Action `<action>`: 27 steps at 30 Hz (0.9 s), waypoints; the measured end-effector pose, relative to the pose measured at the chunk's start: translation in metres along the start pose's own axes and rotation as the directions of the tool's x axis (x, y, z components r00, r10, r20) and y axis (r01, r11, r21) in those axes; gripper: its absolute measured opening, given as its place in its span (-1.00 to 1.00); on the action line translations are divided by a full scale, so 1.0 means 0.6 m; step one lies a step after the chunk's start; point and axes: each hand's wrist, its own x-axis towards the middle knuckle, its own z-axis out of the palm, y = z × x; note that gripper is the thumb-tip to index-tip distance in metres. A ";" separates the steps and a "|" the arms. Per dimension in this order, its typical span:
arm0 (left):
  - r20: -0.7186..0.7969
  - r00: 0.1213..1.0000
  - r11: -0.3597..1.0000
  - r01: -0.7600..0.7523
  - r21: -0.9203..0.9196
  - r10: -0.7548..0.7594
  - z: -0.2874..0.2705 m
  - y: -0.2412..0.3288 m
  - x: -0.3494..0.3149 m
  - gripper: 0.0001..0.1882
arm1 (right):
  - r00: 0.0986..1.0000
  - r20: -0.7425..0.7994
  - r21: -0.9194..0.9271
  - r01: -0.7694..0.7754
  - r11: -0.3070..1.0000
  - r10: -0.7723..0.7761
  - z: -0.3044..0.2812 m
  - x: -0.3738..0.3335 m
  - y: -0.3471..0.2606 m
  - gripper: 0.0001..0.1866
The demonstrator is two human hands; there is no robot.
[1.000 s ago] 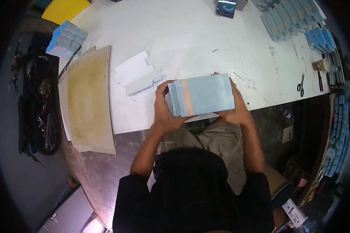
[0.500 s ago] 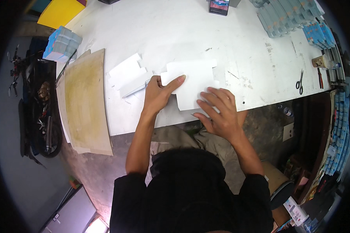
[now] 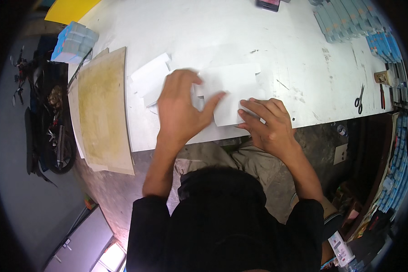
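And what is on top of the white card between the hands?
Over the white card are fingers of the right hand and the blurred thumb of the left hand. What they cover cannot be seen.

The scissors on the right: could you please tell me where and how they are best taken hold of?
Probably by the dark handle loops, reaching in from the near edge of the table: the scissors lie flat, loops toward that edge, blades pointing away.

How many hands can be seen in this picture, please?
2. The left hand, slightly blurred, is spread open at the left side of the white card piece; the right hand is at its lower right corner. I see no others.
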 end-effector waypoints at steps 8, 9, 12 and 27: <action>0.377 0.869 0.943 -0.330 -0.042 0.321 -0.018 -0.005 0.028 -0.47 | 0.989 0.145 0.074 -0.004 0.997 -0.007 -0.042 0.044 0.008 -0.75; 0.397 0.870 0.956 -0.279 -0.089 0.291 -0.018 -0.008 0.037 -0.48 | 0.984 0.173 0.074 -0.054 0.996 0.041 -0.044 0.050 0.009 -0.75; 0.481 0.856 0.980 -0.130 -0.154 0.189 -0.015 -0.029 0.070 -0.48 | 0.986 0.103 0.035 -0.137 0.990 0.133 -0.022 0.082 0.023 -0.71; 0.179 0.952 0.967 -0.253 0.010 0.247 -0.011 -0.018 0.070 0.03 | 0.992 0.046 -0.067 -0.112 0.991 0.115 -0.009 0.078 0.015 -0.61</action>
